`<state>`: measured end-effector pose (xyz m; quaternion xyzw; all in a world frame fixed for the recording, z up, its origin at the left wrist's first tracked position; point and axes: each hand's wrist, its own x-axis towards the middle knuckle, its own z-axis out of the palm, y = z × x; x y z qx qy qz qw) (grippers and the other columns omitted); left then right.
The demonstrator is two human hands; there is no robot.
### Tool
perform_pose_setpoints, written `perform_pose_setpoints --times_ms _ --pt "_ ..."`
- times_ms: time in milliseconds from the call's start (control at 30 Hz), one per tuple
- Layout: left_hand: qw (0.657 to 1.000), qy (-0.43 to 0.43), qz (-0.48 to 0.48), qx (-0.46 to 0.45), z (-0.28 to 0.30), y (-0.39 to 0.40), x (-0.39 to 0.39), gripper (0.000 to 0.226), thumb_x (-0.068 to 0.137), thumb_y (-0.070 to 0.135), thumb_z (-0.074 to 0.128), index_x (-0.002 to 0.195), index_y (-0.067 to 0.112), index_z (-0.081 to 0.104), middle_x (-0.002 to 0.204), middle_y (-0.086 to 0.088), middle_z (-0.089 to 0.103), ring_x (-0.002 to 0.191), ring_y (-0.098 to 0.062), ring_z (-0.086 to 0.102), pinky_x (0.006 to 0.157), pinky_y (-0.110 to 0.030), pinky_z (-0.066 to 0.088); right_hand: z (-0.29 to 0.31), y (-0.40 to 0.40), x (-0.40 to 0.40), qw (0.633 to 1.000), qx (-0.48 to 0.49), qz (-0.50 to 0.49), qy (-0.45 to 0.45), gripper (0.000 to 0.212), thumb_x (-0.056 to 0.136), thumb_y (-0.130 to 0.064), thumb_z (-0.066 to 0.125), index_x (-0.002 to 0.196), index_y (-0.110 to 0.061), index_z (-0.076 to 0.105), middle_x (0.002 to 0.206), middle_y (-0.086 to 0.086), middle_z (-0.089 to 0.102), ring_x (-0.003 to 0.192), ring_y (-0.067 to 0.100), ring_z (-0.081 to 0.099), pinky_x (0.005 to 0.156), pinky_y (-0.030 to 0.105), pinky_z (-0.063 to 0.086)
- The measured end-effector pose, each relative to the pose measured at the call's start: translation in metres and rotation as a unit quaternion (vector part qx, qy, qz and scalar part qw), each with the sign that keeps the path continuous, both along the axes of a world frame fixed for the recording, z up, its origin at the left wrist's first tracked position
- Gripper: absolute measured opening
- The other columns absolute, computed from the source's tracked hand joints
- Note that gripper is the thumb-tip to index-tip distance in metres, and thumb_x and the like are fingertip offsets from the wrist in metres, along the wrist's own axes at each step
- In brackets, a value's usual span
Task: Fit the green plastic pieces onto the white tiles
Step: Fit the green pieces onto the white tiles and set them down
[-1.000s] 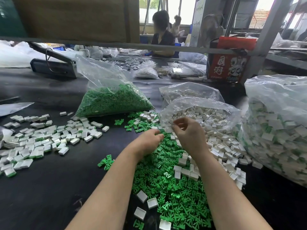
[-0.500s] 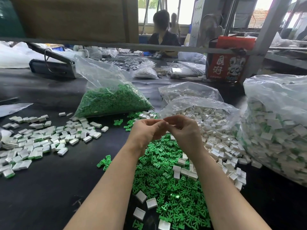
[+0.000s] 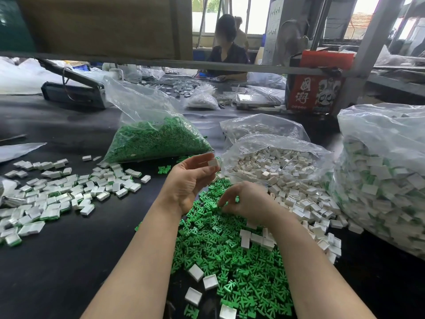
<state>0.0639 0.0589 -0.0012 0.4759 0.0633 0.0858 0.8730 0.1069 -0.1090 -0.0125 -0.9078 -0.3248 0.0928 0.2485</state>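
Note:
My left hand [image 3: 188, 180] is raised, palm toward me, and pinches a white tile [image 3: 213, 162] at its fingertips. My right hand [image 3: 246, 199] reaches down with curled fingers and pinches a green piece [image 3: 215, 205] on the loose pile of green plastic pieces [image 3: 230, 254] in front of me. Loose white tiles [image 3: 299, 199] spill from an open clear bag [image 3: 276, 146] just right of the hands. Fitted tiles [image 3: 57, 192] lie spread out on the black table to the left.
A clear bag of green pieces [image 3: 156, 139] lies behind the hands. A large bag of tiles [image 3: 386, 176] fills the right side. A red carton [image 3: 315, 93] and a metal frame post [image 3: 358, 65] stand at the back right. A person [image 3: 227, 51] sits across the table.
The hands have parted. My left hand turned palm up and kept the white tile. My right hand dropped to the green pile and took hold of a piece.

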Motion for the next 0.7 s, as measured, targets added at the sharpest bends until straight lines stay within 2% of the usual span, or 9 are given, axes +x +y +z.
perform_pose_setpoints --times_ms 67,133,233,333,400,467,567,667,700 --pt "0.999 -0.017 -0.019 -0.023 0.000 0.001 0.000 0.034 0.067 -0.003 0.067 0.099 0.007 0.072 0.091 -0.010 0.075 0.081 -0.019 0.073 0.068 -0.023 0.059 -0.002 0.000 0.000 1.000 0.000 -0.005 -0.005 0.008 0.083 -0.032 0.075 0.086 -0.039 0.074 0.078 -0.020 0.064 0.066 -0.006 0.055 0.053 0.006 0.034" --pt "0.997 -0.034 -0.034 -0.053 0.000 0.001 0.000 0.029 0.068 -0.005 0.065 0.092 0.009 0.077 0.093 -0.012 0.075 0.084 -0.021 0.073 0.069 -0.024 0.059 -0.003 0.000 0.000 0.999 0.035 -0.010 0.003 0.007 0.087 -0.030 0.072 0.088 -0.036 0.074 0.083 -0.019 0.068 0.072 -0.006 0.059 0.061 0.008 0.040" --pt "0.994 -0.053 -0.050 -0.078 0.000 0.001 -0.001 0.028 0.070 -0.007 0.063 0.084 0.011 0.079 0.094 -0.013 0.075 0.086 -0.022 0.073 0.070 -0.024 0.058 0.001 -0.002 -0.002 0.990 0.137 -0.038 0.015 0.007 0.092 -0.024 0.066 0.093 -0.027 0.073 0.090 -0.008 0.072 0.080 0.007 0.066 0.076 0.027 0.056" --pt "0.993 -0.062 -0.057 -0.087 -0.001 0.000 -0.002 0.025 0.073 -0.004 0.065 0.086 0.013 0.079 0.094 -0.015 0.075 0.086 -0.022 0.073 0.069 -0.025 0.059 0.009 -0.003 -0.007 0.966 0.247 -0.064 0.047 0.009 0.095 -0.018 0.061 0.092 -0.023 0.068 0.085 0.001 0.073 0.073 0.029 0.067 0.073 0.048 0.058" --pt "0.993 -0.062 -0.053 -0.084 -0.001 -0.001 -0.002 0.023 0.074 -0.001 0.067 0.088 0.014 0.078 0.094 -0.014 0.075 0.084 -0.021 0.073 0.068 -0.025 0.059 0.014 -0.002 -0.009 0.945 0.312 -0.074 0.060 0.015 0.096 -0.013 0.059 0.091 -0.025 0.067 0.081 0.003 0.072 0.070 0.039 0.063 0.068 0.053 0.055" --pt "0.994 -0.053 -0.049 -0.079 -0.001 -0.002 -0.002 0.023 0.075 0.001 0.067 0.092 0.011 0.077 0.094 -0.014 0.075 0.083 -0.020 0.073 0.068 -0.024 0.059 0.016 -0.001 -0.010 0.924 0.367 -0.083 0.067 0.022 0.097 -0.010 0.057 0.092 -0.027 0.070 0.077 0.003 0.069 0.062 0.030 0.052 0.057 0.046 0.047" --pt "0.996 -0.034 -0.047 -0.072 -0.001 -0.003 -0.003 0.034 0.071 -0.003 0.068 0.105 0.003 0.070 0.095 -0.014 0.074 0.082 -0.019 0.073 0.069 -0.022 0.058 0.016 -0.003 -0.008 0.894 0.426 -0.089 0.105 0.032 0.097 -0.004 0.054 0.097 -0.028 0.074 0.076 0.000 0.065 0.063 0.023 0.040 0.056 0.038 0.035" --pt "0.997 -0.025 -0.039 -0.057 0.000 -0.004 -0.004 0.040 0.069 -0.004 0.070 0.109 0.002 0.068 0.093 -0.014 0.075 0.080 -0.018 0.073 0.066 -0.021 0.057 0.016 -0.006 -0.006 0.873 0.463 -0.089 0.129 0.028 0.096 -0.005 0.055 0.113 -0.022 0.069 0.084 0.004 0.068 0.065 0.020 0.048 0.058 0.026 0.041" --pt "0.998 -0.023 -0.037 -0.054 0.000 -0.004 -0.003 0.039 0.070 -0.001 0.071 0.109 0.001 0.068 0.092 -0.014 0.075 0.079 -0.018 0.073 0.065 -0.021 0.058 0.016 -0.006 -0.006 0.868 0.471 -0.091 0.127 0.026 0.095 -0.006 0.059 0.115 -0.019 0.067 0.087 0.006 0.070 0.065 0.013 0.053 0.062 0.023 0.044"
